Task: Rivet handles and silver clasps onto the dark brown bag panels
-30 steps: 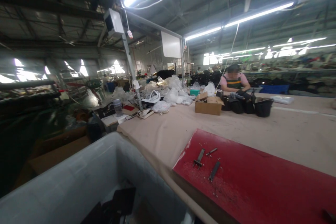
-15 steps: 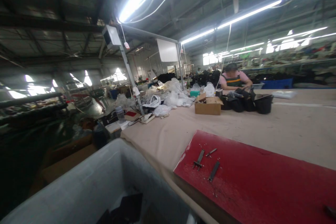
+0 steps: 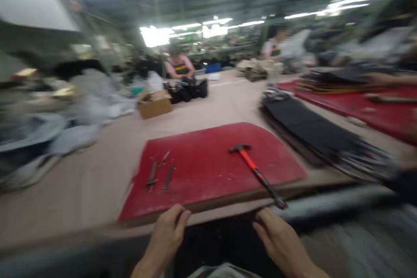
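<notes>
Both my hands are at the near edge of the table, with a plain black flat piece (image 3: pixel 218 241) stretched between them, blurred and partly in shadow. My left hand (image 3: pixel 167 230) is closed, thumb against curled fingers, at the piece's left side. At its right side my right hand (image 3: pixel 276 234) is closed in the same way, just below the end of a hammer's handle. The hammer (image 3: pixel 250 163), with an orange and black handle, lies on a red board (image 3: pixel 208 152). Several dark metal tools, among them a flat punch (image 3: pixel 168 177), lie on the board's left part.
A stack of dark panels (image 3: pixel 309 124) lies to the right, beside another red board (image 3: pixel 342 102). An open cardboard box (image 3: pixel 154 106) stands toward the back. White plastic bags (image 3: pixel 97 93) are heaped at left. One co-worker (image 3: pixel 180 65) sits across the table; another (image 3: pixel 273 47) is farther right.
My view has swung right and down. Both my hands and the black piece have come into sight, as have the whole hammer and the dark stack. The grey bin is out of view.
</notes>
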Action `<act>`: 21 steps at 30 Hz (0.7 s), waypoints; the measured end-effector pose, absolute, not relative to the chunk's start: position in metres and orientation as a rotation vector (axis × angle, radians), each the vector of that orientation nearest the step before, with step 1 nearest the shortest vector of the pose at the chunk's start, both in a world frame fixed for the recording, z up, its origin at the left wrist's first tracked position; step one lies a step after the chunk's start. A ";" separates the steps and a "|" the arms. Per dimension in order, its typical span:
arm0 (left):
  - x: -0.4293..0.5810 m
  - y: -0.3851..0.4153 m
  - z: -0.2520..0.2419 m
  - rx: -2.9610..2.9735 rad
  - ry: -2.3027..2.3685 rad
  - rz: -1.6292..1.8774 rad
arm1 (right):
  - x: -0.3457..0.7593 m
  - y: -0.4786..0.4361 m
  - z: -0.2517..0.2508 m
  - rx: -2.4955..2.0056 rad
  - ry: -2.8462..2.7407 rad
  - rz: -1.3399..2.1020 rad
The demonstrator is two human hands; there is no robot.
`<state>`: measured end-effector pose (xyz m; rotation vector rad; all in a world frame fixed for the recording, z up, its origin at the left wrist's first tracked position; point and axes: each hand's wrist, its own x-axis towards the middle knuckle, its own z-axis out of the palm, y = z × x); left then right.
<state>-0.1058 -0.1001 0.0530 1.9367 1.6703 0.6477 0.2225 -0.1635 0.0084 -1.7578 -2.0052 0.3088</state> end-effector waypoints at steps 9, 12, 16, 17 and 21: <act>-0.059 -0.024 0.006 2.477 1.447 0.736 | 0.285 -0.271 -0.034 -2.566 -1.049 0.635; -0.038 -0.013 0.007 2.598 1.370 0.649 | 0.302 -0.316 -0.076 -2.676 -0.701 0.811; -0.011 0.001 0.005 2.718 1.227 0.557 | 0.325 -0.347 -0.125 -2.705 -0.332 0.954; -0.006 0.002 0.004 2.727 1.219 0.566 | 0.332 -0.350 -0.134 -2.711 -0.273 0.953; 0.000 0.001 -0.006 2.672 1.268 0.647 | 0.360 -0.347 -0.154 -2.779 -0.152 0.832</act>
